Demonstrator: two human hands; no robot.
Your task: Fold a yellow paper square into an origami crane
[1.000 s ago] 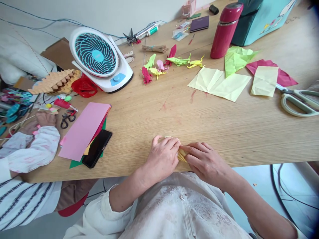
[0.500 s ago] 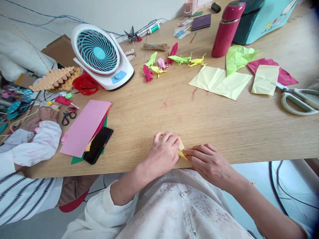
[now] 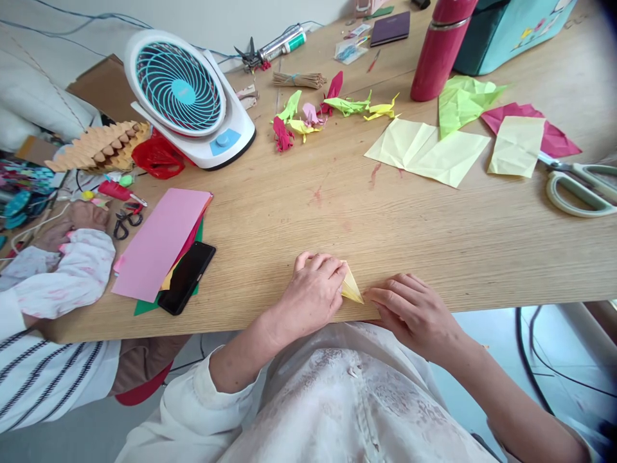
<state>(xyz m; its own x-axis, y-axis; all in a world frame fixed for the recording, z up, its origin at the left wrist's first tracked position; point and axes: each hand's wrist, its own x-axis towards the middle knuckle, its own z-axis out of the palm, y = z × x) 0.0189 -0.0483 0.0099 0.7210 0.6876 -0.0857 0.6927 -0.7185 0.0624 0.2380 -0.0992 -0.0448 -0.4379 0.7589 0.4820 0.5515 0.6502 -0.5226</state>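
Note:
A small folded piece of pale yellow paper [image 3: 353,287] lies near the table's front edge, its pointed end toward the right. My left hand [image 3: 315,286] covers its left part, with curled fingers pressing it against the wood. Just right of the point is my right hand [image 3: 409,310], fingers loosely stretched and holding nothing, a small gap from the paper. How far the paper reaches beneath my left hand is hidden.
Coloured paper sheets [image 3: 157,241] and a black phone [image 3: 187,278] lie left. Behind stand a fan [image 3: 180,90] and several folded paper figures [image 3: 344,105]. Creased sheets [image 3: 429,152], scissors [image 3: 578,190] and a red flask [image 3: 439,54] are right. Another person's hands [image 3: 87,217] rest far left.
My right hand's fingertips have come off the paper's point, leaving more of it exposed. My left hand stays on the paper. The whole view has shifted slightly.

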